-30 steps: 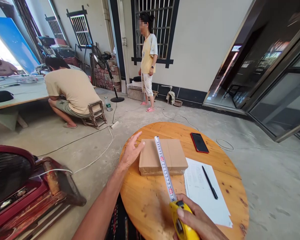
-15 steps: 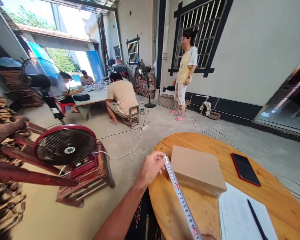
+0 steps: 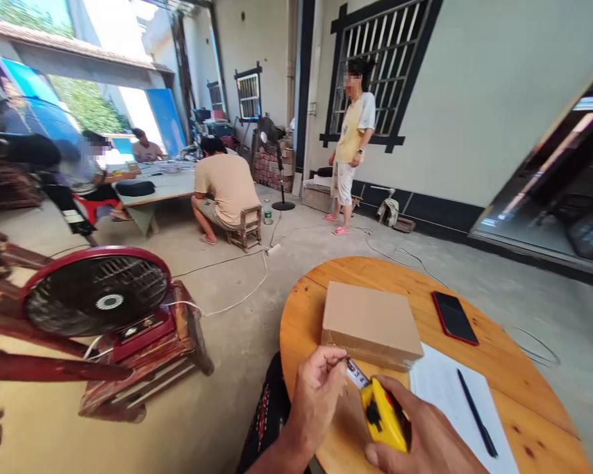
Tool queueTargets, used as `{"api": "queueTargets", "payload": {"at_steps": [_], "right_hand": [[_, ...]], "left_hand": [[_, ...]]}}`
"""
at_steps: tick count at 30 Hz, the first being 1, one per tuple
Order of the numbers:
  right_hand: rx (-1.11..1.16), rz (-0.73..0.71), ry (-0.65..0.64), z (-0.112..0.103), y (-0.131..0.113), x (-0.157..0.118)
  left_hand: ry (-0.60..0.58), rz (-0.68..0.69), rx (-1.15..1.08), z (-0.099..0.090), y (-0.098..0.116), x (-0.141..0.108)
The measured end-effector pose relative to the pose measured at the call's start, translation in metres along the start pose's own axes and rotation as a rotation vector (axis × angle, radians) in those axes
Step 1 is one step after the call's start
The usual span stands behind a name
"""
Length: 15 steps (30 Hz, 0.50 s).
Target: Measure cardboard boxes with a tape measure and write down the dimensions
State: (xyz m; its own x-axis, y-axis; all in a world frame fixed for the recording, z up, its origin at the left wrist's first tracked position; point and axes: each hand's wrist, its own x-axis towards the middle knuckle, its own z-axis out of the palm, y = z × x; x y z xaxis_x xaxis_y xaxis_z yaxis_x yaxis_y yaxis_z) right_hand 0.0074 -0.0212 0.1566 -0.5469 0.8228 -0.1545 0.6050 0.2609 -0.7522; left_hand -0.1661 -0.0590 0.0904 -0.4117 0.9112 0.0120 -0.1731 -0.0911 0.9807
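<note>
My left hand [image 3: 319, 388] pinches the metal end of a tape measure's blade [image 3: 358, 374] between thumb and fingers. My right hand [image 3: 420, 428] is wrapped around the yellow case of the tape measure [image 3: 383, 418], and only a short length of blade shows between the two hands. Just beyond them a brown cardboard box [image 3: 370, 319] lies flat on the round wooden table [image 3: 518, 395]. White paper [image 3: 449, 368] with a black pen [image 3: 477, 411] on it lies to the right of the box, beside my right hand.
A phone with a red edge [image 3: 454, 318] lies on the table's right side. A red fan [image 3: 103, 303] sits on a wooden chair at the left. One person [image 3: 353, 131] stands by the window; others sit around a far table [image 3: 172, 187]. Cables [image 3: 237, 306] cross the floor.
The long stretch of blade has gone back into the case. My right hand has come into view with the case, close to my left hand, which is lower. The view has turned right.
</note>
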Motion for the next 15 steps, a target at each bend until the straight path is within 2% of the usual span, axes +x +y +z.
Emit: {"api": "queueTargets", "payload": {"at_steps": [3,5,10,13,15], "right_hand": [[-0.218,-0.042,0.028,-0.01,-0.013,0.012],[-0.334,-0.078,0.05,-0.021,-0.015,0.025],[-0.538,-0.209,0.098,-0.049,-0.007,0.084],[-0.619,-0.238,0.078,-0.052,-0.005,0.128],[-0.629,-0.259,0.053,-0.049,-0.006,0.148]], "left_hand": [[-0.084,0.128,0.151,0.002,0.001,-0.005],[-0.113,0.16,0.217,0.0,-0.001,-0.004],[-0.018,0.239,0.322,-0.014,-0.025,0.003],[0.044,0.268,0.372,-0.025,-0.042,0.012],[0.087,0.259,0.392,-0.032,-0.05,0.018]]}}
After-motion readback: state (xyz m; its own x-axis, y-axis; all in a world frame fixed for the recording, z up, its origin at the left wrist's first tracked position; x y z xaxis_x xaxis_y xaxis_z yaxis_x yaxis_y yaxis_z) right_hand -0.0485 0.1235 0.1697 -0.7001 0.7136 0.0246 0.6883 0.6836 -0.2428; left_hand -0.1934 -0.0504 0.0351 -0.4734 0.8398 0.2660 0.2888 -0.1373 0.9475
